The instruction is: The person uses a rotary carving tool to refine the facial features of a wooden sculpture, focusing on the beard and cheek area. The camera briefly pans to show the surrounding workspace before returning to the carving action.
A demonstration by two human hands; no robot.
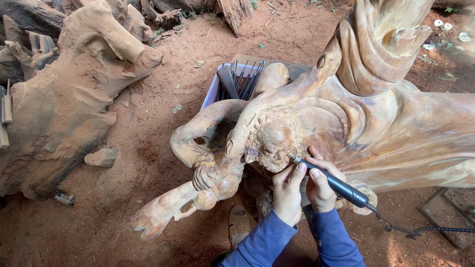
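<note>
Both hands work at the bearded face [274,146] of the large wooden carving [346,123], already well shaped though rough elsewhere, the right hand [320,185] wrapped around a black corded rotary tool [336,184] and the left hand [288,190] curled, steadying its tip

Pale lilac box [210,89], seemingly plastic, behind carving.

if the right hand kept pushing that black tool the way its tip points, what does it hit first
The right hand aims the black rotary tool up and left. Its tip sits at or nearly on the carved bearded face of the wooden sculpture, so the beard area likely comes first; exact contact is unclear.
</note>
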